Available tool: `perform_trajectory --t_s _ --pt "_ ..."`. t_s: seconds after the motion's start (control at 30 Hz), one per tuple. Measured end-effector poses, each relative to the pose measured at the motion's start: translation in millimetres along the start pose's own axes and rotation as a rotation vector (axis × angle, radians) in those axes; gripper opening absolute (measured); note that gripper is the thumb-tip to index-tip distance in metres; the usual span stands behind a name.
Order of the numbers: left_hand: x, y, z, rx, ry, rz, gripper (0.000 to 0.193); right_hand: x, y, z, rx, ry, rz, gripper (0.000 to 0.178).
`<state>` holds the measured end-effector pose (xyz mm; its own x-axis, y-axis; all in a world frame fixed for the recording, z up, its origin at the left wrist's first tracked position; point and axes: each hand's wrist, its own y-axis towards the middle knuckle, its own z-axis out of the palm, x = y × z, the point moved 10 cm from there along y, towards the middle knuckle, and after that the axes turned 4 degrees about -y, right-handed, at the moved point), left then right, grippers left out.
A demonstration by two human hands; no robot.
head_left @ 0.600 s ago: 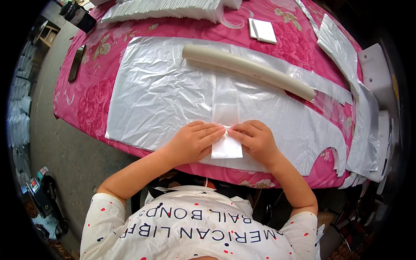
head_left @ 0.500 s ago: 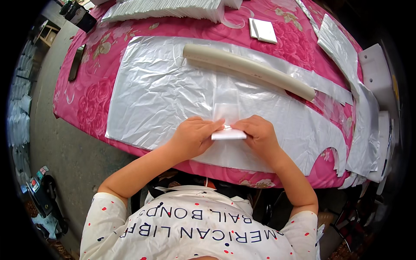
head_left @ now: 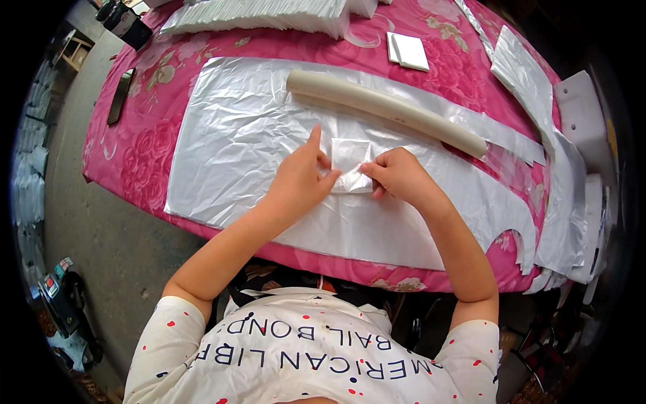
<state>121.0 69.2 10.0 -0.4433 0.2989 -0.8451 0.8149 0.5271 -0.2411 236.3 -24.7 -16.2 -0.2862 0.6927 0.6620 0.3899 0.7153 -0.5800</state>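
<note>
A small square packet of folded white plastic film (head_left: pixel 350 155) lies on a large sheet of silvery-white plastic (head_left: pixel 235 135). My right hand (head_left: pixel 402 176) pinches the packet's right edge between thumb and fingers. On the other side is my left hand (head_left: pixel 301 174), its index finger stretched away from me and its thumb apart, close to the packet's lower left edge. It holds nothing. A long beige tube (head_left: pixel 387 111) rests across the sheet beyond both hands.
Pink flowered cloth (head_left: pixel 145 155) covers the table. At the back stand a long row of stacked white folded pieces (head_left: pixel 262 19) and two white squares (head_left: pixel 408 52). A dark phone-like object (head_left: pixel 121 96) and a dark jar (head_left: pixel 125 25) are left; crumpled plastic (head_left: pixel 565 202) hangs right.
Both hands moved away from me. The folded piece went from being held up between them to lying flat as a square. My left hand let go and opened.
</note>
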Motion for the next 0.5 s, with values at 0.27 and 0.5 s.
perform_trajectory --t_s 0.27,0.5 --pt "-34 -16 52 -0.113 0.565 0.572 0.081 1 1 0 -0.027 0.000 -0.023 0.028" --pt "-23 -8 59 -0.062 0.601 0.509 0.097 5 -23 -10 -0.233 -0.218 -0.091 0.021"
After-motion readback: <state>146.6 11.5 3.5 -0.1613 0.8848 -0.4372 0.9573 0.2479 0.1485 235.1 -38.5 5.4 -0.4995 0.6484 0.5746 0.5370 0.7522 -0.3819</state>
